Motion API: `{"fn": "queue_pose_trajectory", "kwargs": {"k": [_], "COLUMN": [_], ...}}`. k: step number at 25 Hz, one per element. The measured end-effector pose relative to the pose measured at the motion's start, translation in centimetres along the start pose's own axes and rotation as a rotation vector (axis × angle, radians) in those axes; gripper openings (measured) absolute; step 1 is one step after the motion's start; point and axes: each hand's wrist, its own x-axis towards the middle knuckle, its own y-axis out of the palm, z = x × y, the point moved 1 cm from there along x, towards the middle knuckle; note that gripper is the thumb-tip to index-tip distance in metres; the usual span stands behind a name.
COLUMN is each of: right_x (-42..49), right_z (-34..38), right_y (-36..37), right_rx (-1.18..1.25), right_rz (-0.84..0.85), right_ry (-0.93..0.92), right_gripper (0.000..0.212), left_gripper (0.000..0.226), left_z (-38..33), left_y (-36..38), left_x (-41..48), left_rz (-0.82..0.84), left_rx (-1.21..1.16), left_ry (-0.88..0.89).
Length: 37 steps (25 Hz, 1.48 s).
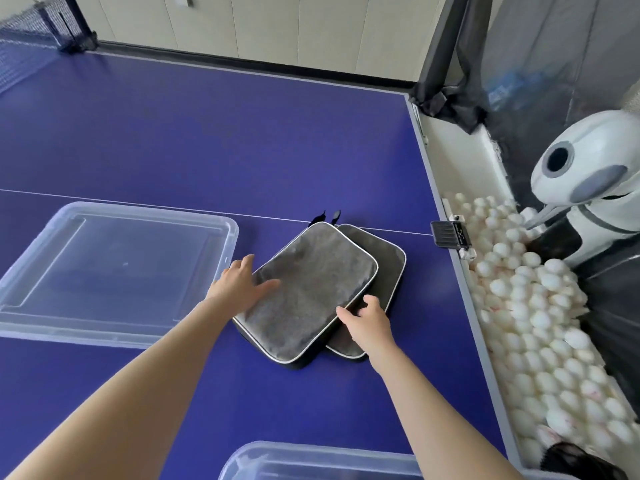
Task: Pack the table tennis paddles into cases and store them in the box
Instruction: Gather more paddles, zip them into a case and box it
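Observation:
Two grey paddle cases with pale piping lie stacked on the blue table. The upper case (pixel 308 289) sits askew over the lower case (pixel 384 261), which sticks out to the right. My left hand (pixel 242 282) rests on the upper case's left edge, thumb laid flat on the fabric. My right hand (pixel 367 320) is at the stack's near right edge, fingers curled on the upper case's rim. No paddle is visible. A clear plastic box (pixel 311 459) shows at the bottom edge.
A clear plastic lid (pixel 114 271) lies upside-up on the table to the left. Beyond the table's right edge a tray holds several white balls (pixel 540 327) and a white ball machine (pixel 588 181). The net (pixel 31 36) is far left.

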Motion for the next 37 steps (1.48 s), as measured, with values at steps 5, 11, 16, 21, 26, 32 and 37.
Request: {"fn": "queue_pose_trajectory", "kwargs": {"k": [5, 11, 16, 21, 26, 32, 37], "right_x": [1.8, 2.0, 0.5, -2.9, -7.4, -15.5, -21.9], "right_z": [0.1, 1.1, 3.0, 6.6, 9.0, 10.3, 9.5], "right_y": [1.9, 2.7, 0.6, -4.1, -7.8, -9.9, -8.1], "right_rx": [0.233, 0.266, 0.292, 0.304, 0.339, 0.308, 0.345], "right_rz": [-0.085, -0.109, -0.1, -0.074, -0.063, -0.055, 0.018], "right_ry": [0.1, 0.124, 0.016, -0.142, -0.325, -0.569, -0.753], "right_gripper": [0.08, 0.086, 0.08, 0.072, 0.071, 0.069, 0.07], "left_gripper": [0.089, 0.074, 0.054, 0.058, 0.041, 0.038, 0.029], "left_z": [-0.4, -1.0, -1.4, -2.3, -4.5, -4.8, -1.9], "left_y": [1.5, 1.3, -1.2, -4.9, -8.8, -12.0, -12.5], "left_x": [2.8, 3.0, 1.2, -2.1, -8.5, -19.4, -28.7], "left_rz": [0.062, 0.041, 0.005, 0.026, -0.03, -0.172, -0.337], "left_rx": [-0.179, -0.241, -0.441, -0.687, -0.985, -1.175, -1.219], "left_ry": [-0.027, -0.032, -0.057, -0.026, 0.008, 0.091, 0.155]}}
